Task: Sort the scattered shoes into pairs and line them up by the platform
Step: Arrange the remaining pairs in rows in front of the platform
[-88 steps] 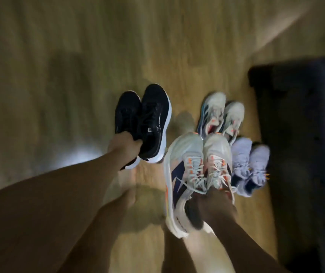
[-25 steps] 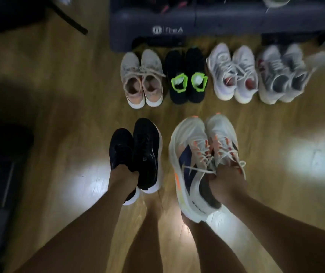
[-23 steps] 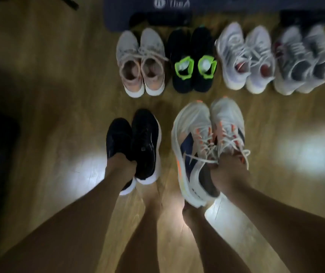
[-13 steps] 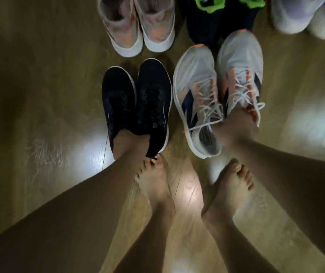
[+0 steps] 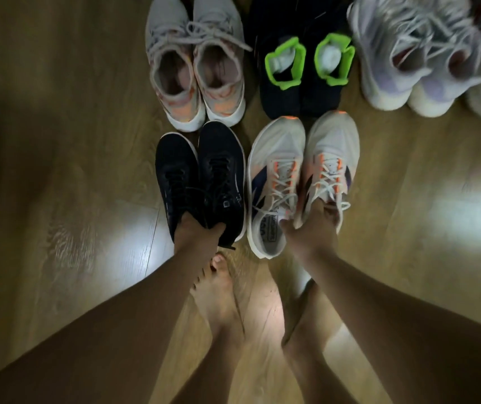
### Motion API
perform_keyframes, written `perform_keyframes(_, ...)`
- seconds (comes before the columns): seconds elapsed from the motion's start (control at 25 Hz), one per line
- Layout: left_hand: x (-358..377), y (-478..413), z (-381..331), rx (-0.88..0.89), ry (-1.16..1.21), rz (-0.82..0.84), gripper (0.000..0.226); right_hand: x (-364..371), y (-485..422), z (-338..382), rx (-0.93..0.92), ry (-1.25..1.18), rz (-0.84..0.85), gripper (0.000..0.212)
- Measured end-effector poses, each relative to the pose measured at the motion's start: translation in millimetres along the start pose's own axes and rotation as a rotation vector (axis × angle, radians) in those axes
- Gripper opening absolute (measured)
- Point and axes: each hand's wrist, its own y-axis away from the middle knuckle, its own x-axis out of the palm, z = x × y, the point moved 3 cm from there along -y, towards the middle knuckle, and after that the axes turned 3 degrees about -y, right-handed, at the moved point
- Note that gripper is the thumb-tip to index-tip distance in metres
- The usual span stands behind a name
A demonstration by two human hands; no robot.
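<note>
Black pair (image 5: pixel 201 182) gripped at heels by left hand (image 5: pixel 198 237) | white-orange pair (image 5: pixel 300 176) gripped by right hand (image 5: pixel 312 231)

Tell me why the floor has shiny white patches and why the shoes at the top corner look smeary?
In the head view, light glares off the glossy wooden floor, left and right of the hands. The lilac-and-white laced sneakers at the top right are smeared by blur near the wide-angle frame's edge. The black mesh sneakers look sharper but dim.
</note>
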Motion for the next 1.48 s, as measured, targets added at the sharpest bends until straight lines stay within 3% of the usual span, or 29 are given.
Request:
perform_keyframes(0.12,-30,41,-8,0.042,-0.132,0.028,0.066,-40,42,2,-0.069,-0.014,0.016,0.070)
perform_keyframes(0.24,-94,124,-42,0.219,-0.282,0.042,0.068,-125,101,23,-0.103,0.007,0.014,0.066)
perform_keyframes(0.4,-204,268,-128,0.422,-0.414,0.078,0.074,-265,189,79,-0.126,0.039,-0.025,0.056)
perform_keyframes(0.52,-270,362,-197,0.622,-0.366,-0.023,0.072,-355,244,126,-0.223,0.014,-0.065,0.053)
perform_keyframes(0.72,-322,475,-278,0.833,-0.364,-0.020,0.084,-494,307,175,-0.387,0.023,-0.239,0.060)
perform_keyframes(0.88,-346,541,-337,1.071,-0.484,-0.027,0.098,-575,353,177,-0.350,-0.015,-0.369,0.066)
perform_keyframes(1.04,-354,587,-370,1.238,-0.649,0.047,0.102,-604,409,164,-0.213,-0.078,-0.466,0.079)
perform_keyframes(1.24,-353,624,-366,1.437,-0.762,0.106,0.098,-586,493,148,-0.005,-0.123,-0.606,0.087)
perform_keyframes(1.48,-305,657,-285,1.537,-0.695,0.365,0.062,-510,604,108,0.275,-0.203,-0.663,0.077)
